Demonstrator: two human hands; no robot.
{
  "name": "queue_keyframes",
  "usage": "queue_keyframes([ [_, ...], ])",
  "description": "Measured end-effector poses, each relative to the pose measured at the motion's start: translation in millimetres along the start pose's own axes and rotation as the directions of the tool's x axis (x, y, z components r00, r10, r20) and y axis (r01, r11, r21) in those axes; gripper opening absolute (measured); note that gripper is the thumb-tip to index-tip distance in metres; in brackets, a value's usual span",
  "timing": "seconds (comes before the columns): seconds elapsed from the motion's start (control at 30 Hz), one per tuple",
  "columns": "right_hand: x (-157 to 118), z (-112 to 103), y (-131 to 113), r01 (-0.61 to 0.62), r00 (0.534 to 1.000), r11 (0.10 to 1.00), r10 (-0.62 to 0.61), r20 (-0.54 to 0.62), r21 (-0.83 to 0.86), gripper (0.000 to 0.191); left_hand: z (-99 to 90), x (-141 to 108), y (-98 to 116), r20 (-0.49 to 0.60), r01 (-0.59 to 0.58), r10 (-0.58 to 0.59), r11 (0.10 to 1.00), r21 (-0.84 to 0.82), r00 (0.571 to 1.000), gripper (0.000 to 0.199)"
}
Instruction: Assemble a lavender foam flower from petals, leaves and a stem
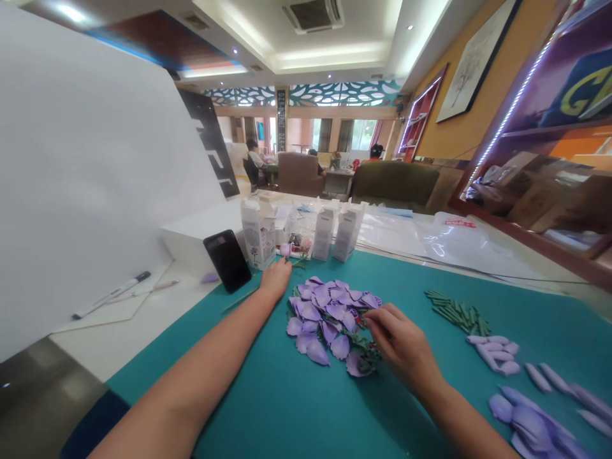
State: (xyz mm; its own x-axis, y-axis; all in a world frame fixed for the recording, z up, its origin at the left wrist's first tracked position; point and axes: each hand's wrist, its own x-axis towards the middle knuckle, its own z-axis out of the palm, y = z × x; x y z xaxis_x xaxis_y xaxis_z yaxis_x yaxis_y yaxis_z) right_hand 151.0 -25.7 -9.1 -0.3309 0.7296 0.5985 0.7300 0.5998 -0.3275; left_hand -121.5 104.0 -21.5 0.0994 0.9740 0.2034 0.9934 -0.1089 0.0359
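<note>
While the right hand (400, 339) shows a narrow grip (left hand (276, 279): indiscernible), petals (335, 312) at frame centre appear light, fragile, best lifted by edges.

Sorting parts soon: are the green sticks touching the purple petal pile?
No, the green sticks lie apart on the teal mat, to the right of the purple petal pile.

Two hands (276, 279) (406, 343), one phone (227, 260)
</note>
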Motion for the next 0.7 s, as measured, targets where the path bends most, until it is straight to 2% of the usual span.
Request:
queue_keyframes([
  [0.33, -1, -1, 1, 0.014, 1.000, 1.000, -0.014, 0.004, -0.014, 0.020, 1.6, -9, -3, -0.051, 0.024, -0.025, 0.999, -0.025, 0.998, 0.035],
  [0.5, 0, -2, 2, 0.016, 1.000, 1.000, -0.016, -0.004, -0.008, 0.020, -13.3, -20, -3, -0.091, 0.035, -0.042, 0.996, -0.079, 0.995, 0.034],
  [0.7, -1, 1, 3, -0.066, 0.997, 0.998, 0.067, -0.046, 0.015, 0.022, -29.2, -34, 13, -0.110, -0.045, 0.018, 0.969, -0.241, 0.994, 0.035],
])
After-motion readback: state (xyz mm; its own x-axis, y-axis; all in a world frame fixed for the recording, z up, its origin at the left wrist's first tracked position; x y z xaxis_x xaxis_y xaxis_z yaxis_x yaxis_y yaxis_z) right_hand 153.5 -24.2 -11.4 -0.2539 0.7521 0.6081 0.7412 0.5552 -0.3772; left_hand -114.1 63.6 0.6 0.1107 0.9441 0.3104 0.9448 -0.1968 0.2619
